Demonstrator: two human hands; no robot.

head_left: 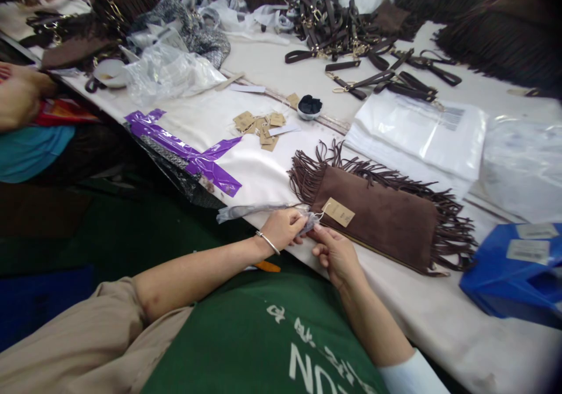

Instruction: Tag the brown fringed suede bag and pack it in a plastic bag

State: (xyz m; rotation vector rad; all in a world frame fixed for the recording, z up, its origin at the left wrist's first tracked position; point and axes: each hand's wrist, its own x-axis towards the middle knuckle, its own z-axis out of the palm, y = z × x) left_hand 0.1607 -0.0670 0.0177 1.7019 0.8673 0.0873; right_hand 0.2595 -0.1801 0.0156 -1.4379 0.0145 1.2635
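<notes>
A brown fringed bag (377, 212) lies on the white-covered table, with a tan paper tag (338, 212) on a white string at its left corner. Beside that corner, my left hand (283, 228) pinches a strip of clear, greyish plastic wrap (250, 209) that trails left along the table edge. My right hand (336, 253) meets it from the right, its thumb and index finger closed at the plastic's end near the tag string. The exact contact between the fingertips is small and partly hidden.
Loose tan tags (263, 127) and a small bowl of black pieces (309, 107) lie beyond the bag. Dark straps (333, 25) are heaped farther back. White plastic bags (417, 136) and a blue box (513, 271) are on the right. Another person's arm (20, 95) shows at left.
</notes>
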